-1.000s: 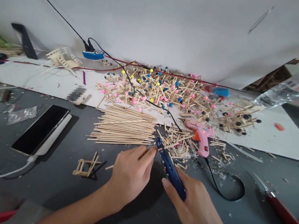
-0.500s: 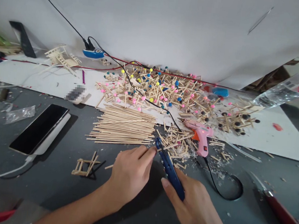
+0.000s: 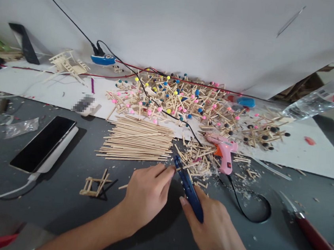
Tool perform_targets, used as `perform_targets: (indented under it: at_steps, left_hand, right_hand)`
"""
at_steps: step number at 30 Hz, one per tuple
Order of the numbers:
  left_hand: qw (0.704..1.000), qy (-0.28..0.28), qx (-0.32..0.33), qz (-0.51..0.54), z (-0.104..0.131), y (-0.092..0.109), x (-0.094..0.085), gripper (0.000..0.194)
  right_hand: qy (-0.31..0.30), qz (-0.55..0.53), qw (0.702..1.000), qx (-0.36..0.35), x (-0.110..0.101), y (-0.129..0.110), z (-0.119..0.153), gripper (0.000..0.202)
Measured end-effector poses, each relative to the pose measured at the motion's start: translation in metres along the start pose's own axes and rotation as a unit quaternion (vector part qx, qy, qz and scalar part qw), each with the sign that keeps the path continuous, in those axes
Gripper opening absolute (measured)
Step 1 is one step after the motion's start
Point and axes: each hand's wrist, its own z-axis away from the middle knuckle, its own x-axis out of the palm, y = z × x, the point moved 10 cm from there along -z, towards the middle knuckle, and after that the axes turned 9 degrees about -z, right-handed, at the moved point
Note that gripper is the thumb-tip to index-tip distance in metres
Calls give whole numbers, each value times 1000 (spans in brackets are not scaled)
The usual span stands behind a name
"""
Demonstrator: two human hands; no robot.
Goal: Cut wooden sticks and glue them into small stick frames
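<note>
The left hand (image 3: 147, 194) pinched a thin stick (image 3: 191, 165) in its fingers, slanting up and right across the blue cutter (image 3: 191, 193). The right hand (image 3: 214, 223) gripped the cutter, tip pointing away and left. A white wall (image 3: 194, 32) stood behind the gray table (image 3: 64, 217).

A wooden stick (image 3: 191, 165) crosses slanted blue cutters (image 3: 190, 192).

Beyond the left hand (image 3: 147, 190), stick pile (image 3: 138, 140) blocks; room separates phone (image 3: 44, 144) from stick frame (image 3: 102, 182).
</note>
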Motion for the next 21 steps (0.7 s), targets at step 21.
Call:
perform_targets:
  at_steps: [21]
  left_hand:
    - [992, -80, -75, 65, -1, -15, 12, 20]
  right_hand:
    - [-28, -32, 999, 15, 3, 3, -2, 27]
